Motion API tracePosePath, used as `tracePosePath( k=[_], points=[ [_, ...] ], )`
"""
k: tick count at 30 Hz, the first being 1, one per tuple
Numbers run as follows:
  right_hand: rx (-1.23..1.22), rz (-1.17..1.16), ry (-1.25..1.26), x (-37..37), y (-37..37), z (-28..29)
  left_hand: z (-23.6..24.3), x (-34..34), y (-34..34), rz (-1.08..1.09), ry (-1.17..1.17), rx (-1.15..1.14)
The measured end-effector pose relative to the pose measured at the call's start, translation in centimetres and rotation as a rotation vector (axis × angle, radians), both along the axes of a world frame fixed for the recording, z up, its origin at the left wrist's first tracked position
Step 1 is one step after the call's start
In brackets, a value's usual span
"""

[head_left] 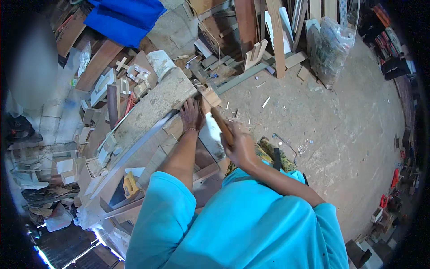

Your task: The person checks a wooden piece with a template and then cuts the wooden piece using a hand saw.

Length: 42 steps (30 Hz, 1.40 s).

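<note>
Head view: you look down on a long pale slab [172,92], running slantwise from its near-left end to its far-right end, the landmark for every place below.
Left hand: your left hand [191,115] lies at the slab's far-right end, fingers stretched forward beside the wood; you cannot tell here whether they close on anything.
Right hand: your right hand [239,145], to the right of that end, is wrapped around a brown wooden handle [220,123].
Brown handle: it slants from your fist toward the slab's far-right end, its far tip near the block; what is fixed there, if anything, cannot be made out.
Pale wooden block [212,97]: just off the slab's far-right end, ahead of your left hand.
Slab edges: wood pieces crowd the left side, and a yellow tool handle [131,185] lies on the near side, toward the near-left end.
Grey-green strip [242,78]: it runs away from the slab's far-right end, bounding the floor ahead of you.
Concrete floor [358,130]: a wide stretch right of the slab, with slivers scattered nearest the block.
Far limit: a tall plank [276,40] and a filled plastic bag [331,51] stand beyond the slab's far-right end, farther right.
</note>
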State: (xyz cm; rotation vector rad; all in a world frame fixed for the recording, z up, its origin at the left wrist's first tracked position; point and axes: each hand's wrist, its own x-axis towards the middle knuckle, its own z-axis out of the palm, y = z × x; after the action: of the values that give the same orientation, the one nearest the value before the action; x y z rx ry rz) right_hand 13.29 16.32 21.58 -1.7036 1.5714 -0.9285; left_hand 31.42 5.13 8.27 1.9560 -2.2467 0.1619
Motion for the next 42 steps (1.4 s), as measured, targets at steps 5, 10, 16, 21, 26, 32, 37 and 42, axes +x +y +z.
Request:
tracePosePath(
  k=[5, 10, 16, 21, 26, 32, 37, 42],
  points=[
    [0.022, 0.027, 0.018, 2.1, -3.6, -1.1, 1.8, -1.2, 0.1, -0.03, 0.047, -0.016],
    [0.185, 0.029, 0.021, -0.3, -0.1, 1.1, 0.0, 0.0, 0.0, 0.009, 0.01, -0.049],
    [0.0, 0.013, 0.027, 1.6, -2.3, -1.1, 1.1, -1.1, 0.0, -0.008, -0.043, -0.121],
    [0.097, 0.059, 0.022, 0.3, -2.2, -0.2, -0.4, 0.2, 0.0, 0.06, 0.017, 0.063],
    [0.01, 0.043, -0.07, -1.0, 0.6, 1.5, -0.6, -0.3, -0.7, 0.005, -0.021, -0.086],
    [0.028, 0.022, 0.019, 1.7, -3.5, -1.2, 0.6, -1.0, -0.2, 0.029, 0.06, -0.034],
    [0.077, 0.017, -0.08, -1.4, 0.9, 1.8, -0.6, -0.3, 0.1, 0.043, 0.017, -0.049],
    [0.139, 0.031, 0.071, 0.9, -3.2, -1.0, 0.7, -1.0, 0.2, 0.025, -0.027, -0.061]
  ],
)
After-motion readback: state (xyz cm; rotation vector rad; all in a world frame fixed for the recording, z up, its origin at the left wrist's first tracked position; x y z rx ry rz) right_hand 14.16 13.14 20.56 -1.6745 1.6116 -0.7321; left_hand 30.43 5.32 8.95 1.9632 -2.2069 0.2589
